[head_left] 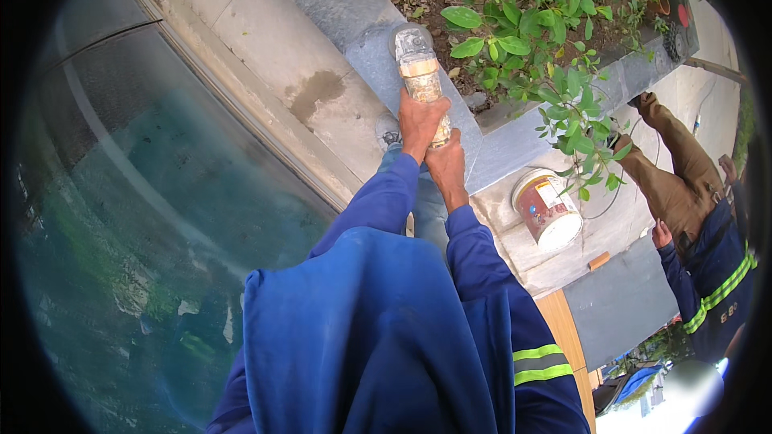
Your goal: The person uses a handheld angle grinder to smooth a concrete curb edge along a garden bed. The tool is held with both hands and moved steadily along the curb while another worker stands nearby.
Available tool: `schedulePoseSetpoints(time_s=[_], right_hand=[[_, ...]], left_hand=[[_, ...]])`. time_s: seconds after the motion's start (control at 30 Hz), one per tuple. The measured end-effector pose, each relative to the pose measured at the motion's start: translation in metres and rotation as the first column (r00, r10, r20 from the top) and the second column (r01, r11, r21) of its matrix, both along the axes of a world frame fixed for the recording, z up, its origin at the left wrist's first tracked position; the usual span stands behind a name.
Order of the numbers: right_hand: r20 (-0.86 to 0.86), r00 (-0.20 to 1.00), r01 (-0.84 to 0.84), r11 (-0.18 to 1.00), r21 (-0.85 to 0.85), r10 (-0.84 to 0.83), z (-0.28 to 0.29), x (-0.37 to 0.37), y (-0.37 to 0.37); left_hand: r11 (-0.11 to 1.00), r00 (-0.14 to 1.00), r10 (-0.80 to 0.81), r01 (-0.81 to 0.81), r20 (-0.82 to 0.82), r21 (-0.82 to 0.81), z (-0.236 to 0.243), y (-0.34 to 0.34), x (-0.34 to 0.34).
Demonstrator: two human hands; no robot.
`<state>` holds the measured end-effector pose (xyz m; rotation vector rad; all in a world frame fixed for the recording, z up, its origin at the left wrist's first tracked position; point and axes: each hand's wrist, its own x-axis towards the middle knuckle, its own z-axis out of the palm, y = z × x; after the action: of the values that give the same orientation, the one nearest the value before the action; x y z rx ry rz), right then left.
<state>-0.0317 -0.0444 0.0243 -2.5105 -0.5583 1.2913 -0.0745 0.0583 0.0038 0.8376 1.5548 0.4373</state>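
Observation:
My left hand is closed around the body of a dust-caked angle grinder. My right hand grips the same tool's rear end, just below and right of my left. The grinder's head rests on or just over the grey stone edging of a planter; whether it touches, I cannot tell. My blue-sleeved forearms reach up from the lower edge, and part of my jeans and a shoe show behind my hands.
Leafy plants overhang the planter. A white and maroon bucket stands on paving at the right, near a grey slab. A co-worker in navy and brown is at far right. A dark glassy surface fills the left.

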Motion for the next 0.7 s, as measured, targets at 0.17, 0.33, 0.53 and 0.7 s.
schedulePoseSetpoints(time_s=[0.17, 0.33, 0.53, 0.7], right_hand=[[-0.063, 0.988, -0.140, 0.990, -0.006, 0.139, 0.022, -0.003, 0.048], [-0.064, 0.996, -0.065, 0.989, -0.130, 0.057, 0.028, -0.011, 0.017], [-0.026, 1.000, -0.010, 0.997, -0.077, 0.008, 0.015, 0.011, 0.019], [-0.021, 0.997, -0.078, 0.996, -0.033, 0.077, 0.022, -0.006, 0.070]], left_hand=[[0.990, 0.990, 0.133, -0.134, 0.036, 0.031, -0.007, 0.026, -0.021], [0.993, 0.993, 0.110, -0.111, 0.051, 0.035, 0.003, -0.008, -0.020], [0.993, 0.996, 0.062, -0.068, 0.062, 0.095, 0.003, 0.005, 0.008], [0.992, 0.997, 0.081, -0.082, 0.009, 0.098, -0.006, 0.049, -0.018]])
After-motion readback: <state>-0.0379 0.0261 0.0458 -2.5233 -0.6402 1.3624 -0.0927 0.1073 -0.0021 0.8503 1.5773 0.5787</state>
